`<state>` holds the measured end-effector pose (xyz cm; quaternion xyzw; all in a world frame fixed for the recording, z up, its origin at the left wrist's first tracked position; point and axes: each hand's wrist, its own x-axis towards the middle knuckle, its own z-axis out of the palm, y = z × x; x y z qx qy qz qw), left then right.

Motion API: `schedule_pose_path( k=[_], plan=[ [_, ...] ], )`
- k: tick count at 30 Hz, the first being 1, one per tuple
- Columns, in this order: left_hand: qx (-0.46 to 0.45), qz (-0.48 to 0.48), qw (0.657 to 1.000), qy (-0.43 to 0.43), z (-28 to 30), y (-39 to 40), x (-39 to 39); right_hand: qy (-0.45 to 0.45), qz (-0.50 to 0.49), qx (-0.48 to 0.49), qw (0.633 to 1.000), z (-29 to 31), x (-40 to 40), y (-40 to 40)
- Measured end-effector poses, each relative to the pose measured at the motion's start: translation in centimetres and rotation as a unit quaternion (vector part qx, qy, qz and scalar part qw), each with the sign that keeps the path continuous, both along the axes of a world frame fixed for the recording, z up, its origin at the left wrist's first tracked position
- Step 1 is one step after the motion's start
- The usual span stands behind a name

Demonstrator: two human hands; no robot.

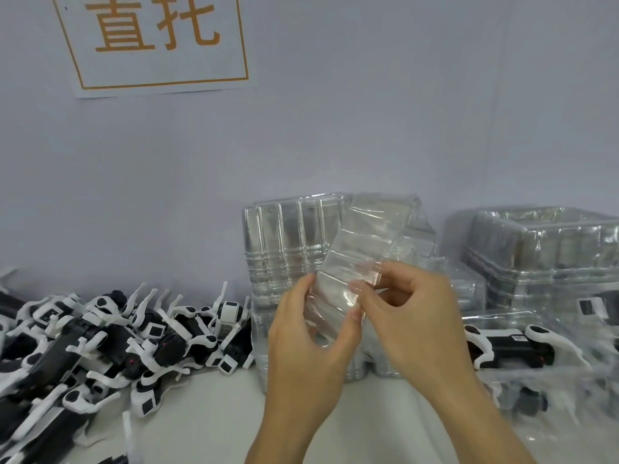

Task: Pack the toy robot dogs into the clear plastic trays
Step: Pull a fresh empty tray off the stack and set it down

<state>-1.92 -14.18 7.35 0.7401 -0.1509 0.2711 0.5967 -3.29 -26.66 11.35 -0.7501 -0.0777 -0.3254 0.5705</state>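
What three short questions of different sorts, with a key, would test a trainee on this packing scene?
1. True or false: both hands hold one clear tray.
2. Where does the pile of toy robot dogs lie? A to the person's left; B to the right; C inside the held tray.
3. Fill in: a packed dog lies in a tray to the person's ____.

Key: 1 true, left hand and right hand grip it; 2 A; 3 right.

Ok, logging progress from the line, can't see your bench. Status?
Both hands, left hand and right hand, gripping one clear tray, lifted and tilted. Loose dogs piled left, untouched. Nothing in the way.
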Motion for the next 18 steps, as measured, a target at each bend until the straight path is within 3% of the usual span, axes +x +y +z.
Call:
schedule_pose_path(
  k=[6,14,18],
  plan=[
    [0.052,0.014,0.998,-0.024,0.6,0.9,0.0,-0.017,0.031,0.023,0.999,0.4,-0.4,-0.1],
    [0.015,-0.011,1.0,-0.009,1.2,2.4,0.0,0.011,0.083,0.022,0.996,2.0,-1.7,-2.7],
    [0.007,0.006,1.0,-0.018,1.9,3.0,-0.1,-0.021,0.115,0.005,0.993,3.2,-2.9,-6.0]
  ],
)
